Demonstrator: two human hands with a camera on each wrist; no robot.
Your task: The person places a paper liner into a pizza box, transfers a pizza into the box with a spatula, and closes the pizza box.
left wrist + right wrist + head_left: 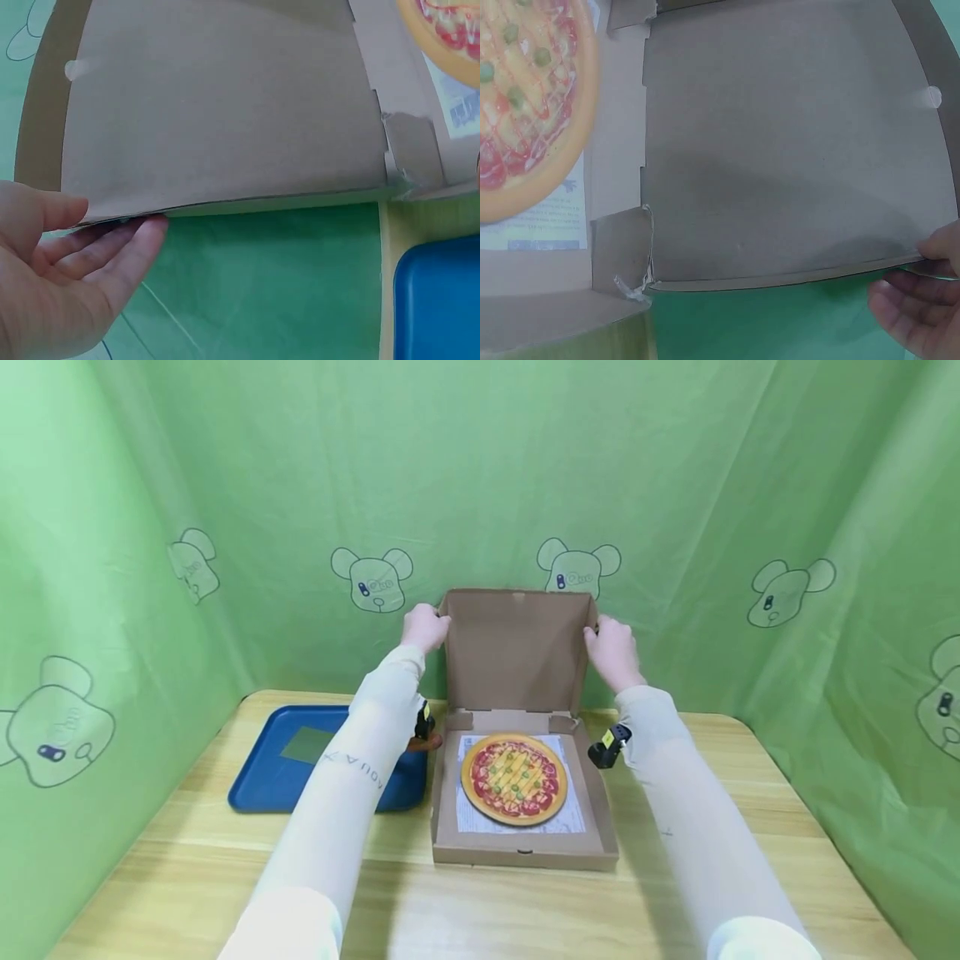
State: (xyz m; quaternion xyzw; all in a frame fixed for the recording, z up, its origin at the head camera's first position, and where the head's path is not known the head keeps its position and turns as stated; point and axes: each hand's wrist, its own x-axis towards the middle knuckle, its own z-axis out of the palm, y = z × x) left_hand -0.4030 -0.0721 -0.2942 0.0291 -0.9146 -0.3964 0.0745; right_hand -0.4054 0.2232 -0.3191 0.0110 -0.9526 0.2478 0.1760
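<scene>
A cardboard pizza box (525, 857) lies open on the table, its lid (517, 652) raised upright at the back. Inside, a round pizza (514, 779) with red and green toppings rests on a printed paper sheet (573, 814). My left hand (426, 628) pinches the lid's left side edge near the top; in the left wrist view the thumb (64, 210) lies on the inner face and the fingers go behind. On the opposite side, my right hand (613, 653) grips the lid's right edge between thumb and fingers, seen also in the right wrist view.
Left of the box sits a blue tray (258, 777) with a green rectangular piece (307, 744) in it, partly behind my left forearm. A brown object (426, 742) shows at the tray's right side. Green curtains (480, 468) enclose the wooden table (675, 860).
</scene>
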